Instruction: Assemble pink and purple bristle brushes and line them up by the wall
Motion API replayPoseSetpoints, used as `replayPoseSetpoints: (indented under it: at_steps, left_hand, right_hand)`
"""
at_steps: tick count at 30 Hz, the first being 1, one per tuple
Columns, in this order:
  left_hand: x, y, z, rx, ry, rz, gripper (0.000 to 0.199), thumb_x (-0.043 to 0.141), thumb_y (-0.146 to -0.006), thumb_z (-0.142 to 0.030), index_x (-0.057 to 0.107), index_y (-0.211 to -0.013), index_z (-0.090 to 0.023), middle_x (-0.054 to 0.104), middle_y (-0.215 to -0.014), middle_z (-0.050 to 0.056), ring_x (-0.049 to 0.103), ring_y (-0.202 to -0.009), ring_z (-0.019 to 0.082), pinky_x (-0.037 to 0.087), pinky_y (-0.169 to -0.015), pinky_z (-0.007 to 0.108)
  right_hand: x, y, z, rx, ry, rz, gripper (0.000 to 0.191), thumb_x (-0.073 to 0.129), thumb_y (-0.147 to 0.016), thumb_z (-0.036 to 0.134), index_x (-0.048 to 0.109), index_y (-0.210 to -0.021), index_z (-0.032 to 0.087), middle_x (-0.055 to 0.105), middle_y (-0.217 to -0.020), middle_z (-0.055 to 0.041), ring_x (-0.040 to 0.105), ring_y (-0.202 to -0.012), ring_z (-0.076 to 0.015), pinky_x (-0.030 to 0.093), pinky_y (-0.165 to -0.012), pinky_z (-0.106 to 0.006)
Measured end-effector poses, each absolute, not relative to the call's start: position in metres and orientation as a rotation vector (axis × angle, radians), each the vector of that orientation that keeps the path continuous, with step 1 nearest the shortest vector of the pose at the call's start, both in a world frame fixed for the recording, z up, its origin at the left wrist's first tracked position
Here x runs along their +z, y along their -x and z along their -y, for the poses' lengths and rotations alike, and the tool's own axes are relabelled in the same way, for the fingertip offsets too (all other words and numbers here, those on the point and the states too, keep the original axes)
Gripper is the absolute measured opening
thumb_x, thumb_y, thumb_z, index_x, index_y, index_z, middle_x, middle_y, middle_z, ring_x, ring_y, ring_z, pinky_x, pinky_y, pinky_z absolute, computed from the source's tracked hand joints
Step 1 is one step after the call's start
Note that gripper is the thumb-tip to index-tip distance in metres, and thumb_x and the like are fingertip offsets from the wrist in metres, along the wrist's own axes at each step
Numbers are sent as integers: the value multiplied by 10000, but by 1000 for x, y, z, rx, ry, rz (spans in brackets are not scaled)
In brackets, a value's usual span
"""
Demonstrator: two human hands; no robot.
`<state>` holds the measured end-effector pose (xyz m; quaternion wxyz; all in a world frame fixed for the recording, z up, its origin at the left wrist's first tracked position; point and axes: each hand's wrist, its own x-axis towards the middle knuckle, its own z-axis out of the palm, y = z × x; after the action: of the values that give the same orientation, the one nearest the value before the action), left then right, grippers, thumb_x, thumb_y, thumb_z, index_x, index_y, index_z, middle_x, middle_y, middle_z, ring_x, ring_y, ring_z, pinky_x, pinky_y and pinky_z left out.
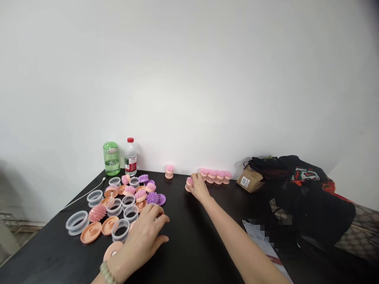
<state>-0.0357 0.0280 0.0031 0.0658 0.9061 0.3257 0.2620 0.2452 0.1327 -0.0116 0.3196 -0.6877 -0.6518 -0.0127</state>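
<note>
My right hand [198, 187] grips a pink bristled scalp brush [189, 181] with a peach base, close to a short row of assembled pink brushes [214, 176]. A lone assembled brush [169, 171] stands further left. My left hand [145, 236], wearing a beaded bracelet, lies over a scattered pile of parts with its fingers spread. Its fingertips touch a peach piece [159, 210]. Around it lie translucent grey rings [77, 223], peach discs [90, 232], and pink [97, 213] and purple [152, 198] bristled heads. Another peach disc [113, 250] sits partly under my left palm.
The parts lie on a black table [192, 248] against a white wall. A green bottle [111, 159], a water bottle [130, 157] and a white cable [79, 199] are at left. A cardboard packet [250, 179], dark patterned cloth [310, 205] and a printed sheet [263, 240] are at right.
</note>
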Motion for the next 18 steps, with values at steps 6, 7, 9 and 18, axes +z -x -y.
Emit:
replayPoseSetpoints:
  at_steps: [6,7,9,18]
  left_hand:
    - [-16,29,-29,1023,-2609,-971,605,737,-779,-149,450,-1295,-277,513,-1325,120,522,-1220,342,490,-969,503]
    - [-17,28,-29,1059,-2604,-978,644,762,-777,-202,423,-1320,-270,501,-1350,130,504,-1250,350,478,-990,511]
    - [-17,26,-28,1120,-2606,-968,689,791,-766,-328,404,-1331,-249,508,-1349,146,499,-1257,359,470,-996,516]
    - [-4,20,-22,1197,-2678,-859,153,629,-890,-271,547,-1012,-226,630,-997,68,588,-955,255,480,-837,413]
  right_hand:
    - [-17,-210,-63,301,1641,1628,540,728,-712,253,482,-1190,204,637,-983,-34,657,-885,-213,510,-814,-347]
    - [-18,-202,-50,365,1603,1618,577,730,-716,277,467,-1225,212,648,-977,-25,668,-864,-201,523,-795,-332]
    - [-20,-185,-24,670,1408,1516,589,724,-711,279,473,-1242,227,656,-994,-19,673,-882,-190,532,-793,-317]
    - [-10,-155,21,1067,1174,1213,380,779,-663,283,633,-1006,212,639,-865,15,605,-787,-172,494,-738,-295]
